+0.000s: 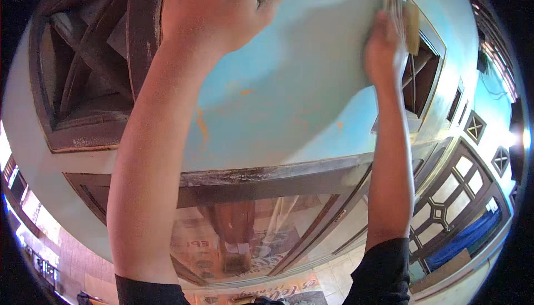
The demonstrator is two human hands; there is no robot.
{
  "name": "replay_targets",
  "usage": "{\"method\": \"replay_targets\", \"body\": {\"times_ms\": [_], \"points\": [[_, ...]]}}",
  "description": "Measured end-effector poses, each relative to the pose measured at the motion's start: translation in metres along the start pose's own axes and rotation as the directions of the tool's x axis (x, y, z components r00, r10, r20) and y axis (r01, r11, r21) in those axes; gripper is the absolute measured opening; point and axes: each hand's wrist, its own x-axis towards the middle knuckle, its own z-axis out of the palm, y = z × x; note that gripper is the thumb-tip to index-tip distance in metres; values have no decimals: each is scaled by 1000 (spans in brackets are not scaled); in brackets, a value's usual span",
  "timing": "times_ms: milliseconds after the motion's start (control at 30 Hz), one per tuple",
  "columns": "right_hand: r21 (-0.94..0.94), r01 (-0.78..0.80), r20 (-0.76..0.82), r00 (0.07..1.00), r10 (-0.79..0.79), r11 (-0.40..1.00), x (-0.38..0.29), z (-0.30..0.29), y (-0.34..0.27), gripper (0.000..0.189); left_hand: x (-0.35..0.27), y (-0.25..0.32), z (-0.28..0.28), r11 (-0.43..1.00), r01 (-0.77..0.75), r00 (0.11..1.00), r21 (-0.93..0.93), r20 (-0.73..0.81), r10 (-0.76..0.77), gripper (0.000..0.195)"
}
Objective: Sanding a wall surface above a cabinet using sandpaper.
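Observation:
Before me stands a painted light-blue wall point(267, 138) with small orange patches. My left hand point(217, 9) reaches up to the upper left part of it, by the dark wooden frame; its thumb stands apart and the fingertips are cut off by the picture's top edge, so I cannot tell whether it holds anything. My right hand point(386, 42), blurred, is raised at the upper right with its fingers around a flat, light-brown block or pad point(411, 25), whose kind I cannot tell. The block is close to the wall, near a small window opening.
A dark wooden vent frame with crossed bars point(89, 63) is at left. Below the wall patch runs the wooden top ledge of a glazed window point(271, 175). Further right are another crossed opening point(421, 80) and a wooden door with glass panes point(450, 205). Printed banners lie low down.

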Motion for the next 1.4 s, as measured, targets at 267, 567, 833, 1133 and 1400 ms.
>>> {"method": "replay_targets", "body": {"times_ms": [267,567,833,1133,1400], "points": [[19,-59,-70,996,60,998,-37,-3,-28,52,-12,-9,11,997,-68,988,30,-134,72,56],[58,-148,62,988,145,987,-75,-5,-32,53,-20,-9,19,997,-82,979,5,-189,81,54],[-22,-216,-6,976,216,976,-104,-15,-34,56,-31,-3,23,998,-69,979,15,-193,70,55],[12,-172,115,979,169,985,-165,-26,-60,53,-35,1,10,999,-30,989,-24,-146,26,56],[27,-242,124,964,237,970,-202,-40,-45,52,-52,13,10,999,-38,997,-3,-69,37,60]]}}
